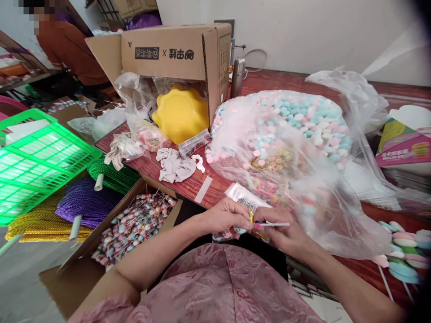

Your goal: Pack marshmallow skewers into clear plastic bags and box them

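Table, red wood-grain [220, 183], one: before me.

Bag, clear plastic [336, 217], one, with pastel sweets [310, 112]: folds just beside my right arm; a snagged sleeve or wrist could drag it and spill sweets.

Carton, open [63, 285], one, heaped with wrapped sweets on sticks [134, 224]: at my left, lower than the tabletop; a dropped elbow could crush the top layer.

Left hand [230, 217], mine: thumb and fingers pinched together on the wrapped sweet.
Right hand [286, 226], mine: fingers curled shut on the white stick.

Packet, printed plastic [245, 195], one: just beyond my fingers; a forward knuckle could shove it along.

Wrapped sweet [229, 234], one: beneath my left fingers, near my lap; a slack pinch would drop it.

Stick, white [278, 224], one: across my right fingers; a hard twist might bend it.

Tie, yellow [251, 214], smallest: at my left fingertips; could spring loose if let go early. Whether wound, cannot tell.
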Demonstrator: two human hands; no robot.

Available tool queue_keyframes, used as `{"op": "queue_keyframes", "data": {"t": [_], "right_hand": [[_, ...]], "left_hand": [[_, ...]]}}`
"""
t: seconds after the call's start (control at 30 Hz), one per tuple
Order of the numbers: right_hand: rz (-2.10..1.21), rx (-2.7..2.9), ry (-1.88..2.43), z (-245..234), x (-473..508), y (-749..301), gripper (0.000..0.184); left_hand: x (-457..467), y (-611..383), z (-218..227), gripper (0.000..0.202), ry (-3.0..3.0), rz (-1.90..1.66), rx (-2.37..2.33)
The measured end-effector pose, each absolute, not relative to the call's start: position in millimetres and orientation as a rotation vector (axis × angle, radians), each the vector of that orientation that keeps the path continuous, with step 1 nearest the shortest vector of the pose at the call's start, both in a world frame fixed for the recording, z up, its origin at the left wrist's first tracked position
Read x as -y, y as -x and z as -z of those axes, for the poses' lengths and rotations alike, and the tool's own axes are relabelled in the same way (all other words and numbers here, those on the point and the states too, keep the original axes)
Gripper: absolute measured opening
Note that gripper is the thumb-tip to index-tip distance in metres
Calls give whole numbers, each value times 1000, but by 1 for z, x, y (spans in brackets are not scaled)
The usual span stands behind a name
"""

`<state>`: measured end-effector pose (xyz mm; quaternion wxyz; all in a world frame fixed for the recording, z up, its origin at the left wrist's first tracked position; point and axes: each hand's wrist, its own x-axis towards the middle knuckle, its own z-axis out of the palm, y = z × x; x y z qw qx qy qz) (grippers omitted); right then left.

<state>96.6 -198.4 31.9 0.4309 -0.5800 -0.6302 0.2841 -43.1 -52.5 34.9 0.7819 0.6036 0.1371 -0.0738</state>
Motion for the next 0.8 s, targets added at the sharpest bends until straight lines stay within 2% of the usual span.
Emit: {"op": "queue_keyframes", "data": {"t": [0.1,0.2,0.33,0.53,0.7,0.8], "right_hand": [[-62,2129,1289,-50,210,-92,27],[258,2358,1118,-64,220,-86,32],[297,2426,1090,-54,232,-87,40],[241,2387,1144,-23,235,-97,30],[318,2362,1165,-42,219,-82,29],[414,2398,1189,-63,207,-70,35]], "left_hand": [[54,48,-33,15,-1017,434,-302],[58,51,-31,12,-933,566,-253],[59,47,-29,14,-889,737,-143],[52,40,-18,19,-898,838,10],[36,30,-18,28,-1015,854,119],[15,28,-42,21,-1349,978,183]]}}
